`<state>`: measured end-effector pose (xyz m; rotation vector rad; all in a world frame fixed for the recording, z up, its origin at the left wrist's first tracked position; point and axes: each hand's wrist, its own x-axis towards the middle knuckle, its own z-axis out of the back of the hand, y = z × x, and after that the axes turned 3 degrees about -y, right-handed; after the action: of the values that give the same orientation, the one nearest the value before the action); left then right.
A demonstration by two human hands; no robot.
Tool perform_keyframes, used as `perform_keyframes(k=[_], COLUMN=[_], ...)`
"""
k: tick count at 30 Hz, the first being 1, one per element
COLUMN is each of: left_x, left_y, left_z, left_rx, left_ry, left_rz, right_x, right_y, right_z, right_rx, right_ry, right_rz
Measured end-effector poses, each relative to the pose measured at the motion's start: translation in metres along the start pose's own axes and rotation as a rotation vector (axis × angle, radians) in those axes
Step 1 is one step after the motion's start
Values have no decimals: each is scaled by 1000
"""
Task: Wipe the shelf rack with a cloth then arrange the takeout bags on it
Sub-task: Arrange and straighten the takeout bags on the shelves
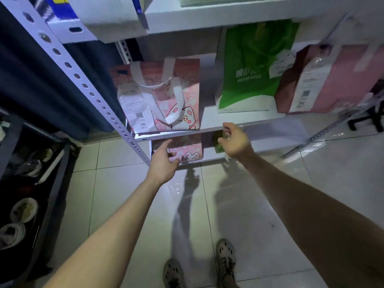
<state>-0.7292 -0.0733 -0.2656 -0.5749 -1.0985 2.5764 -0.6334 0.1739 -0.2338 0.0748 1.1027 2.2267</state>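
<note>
A white shelf rack [209,126] fills the upper view. On its middle shelf stand a pink cat-print takeout bag [166,100] with a receipt, a green pizza bag [253,69] and a pink bag [336,80] at the right. On the lower shelf sit another pink cat-print bag [187,150] and something green [218,142], mostly hidden. My left hand [163,163] is open, fingers spread just in front of the lower cat bag. My right hand [236,141] is open, held before the middle shelf's front edge. No cloth is visible.
A perforated white upright [87,88] runs diagonally at the left. A dark cart [27,183] with dirty bowls stands at far left. White boxes [108,17] sit on the top shelf. Tiled floor [270,194] and my two shoes lie below.
</note>
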Motion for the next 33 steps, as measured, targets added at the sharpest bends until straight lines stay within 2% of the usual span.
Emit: perform_keyframes(k=[3, 8, 12, 17, 25, 27, 30, 33], left_x=[-2, 9, 20, 37, 105, 116, 115, 86], left_y=[-38, -109, -149, -193, -214, -215, -217, -208], left_z=[-6, -29, -56, -90, -102, -102, -108, -114], left_rx=[24, 37, 16, -27, -136, -203, -267, -259], left_ry=[31, 64, 38, -112, -225, -265, -330, -403], left_rz=[-67, -133, -131, -122, 55, 91, 85, 16], right_x=[-29, -25, 9, 49, 115, 132, 143, 125], right_y=[-23, -54, -80, -112, -85, -74, -65, -68], right_z=[39, 93, 125, 161, 157, 153, 152, 148], right_rx=[19, 31, -24, -29, -48, -23, 29, 58], right_ry=[-84, -97, -83, -72, -38, -6, 34, -36], right_rz=[-33, -161, -133, -31, 113, 97, 116, 179])
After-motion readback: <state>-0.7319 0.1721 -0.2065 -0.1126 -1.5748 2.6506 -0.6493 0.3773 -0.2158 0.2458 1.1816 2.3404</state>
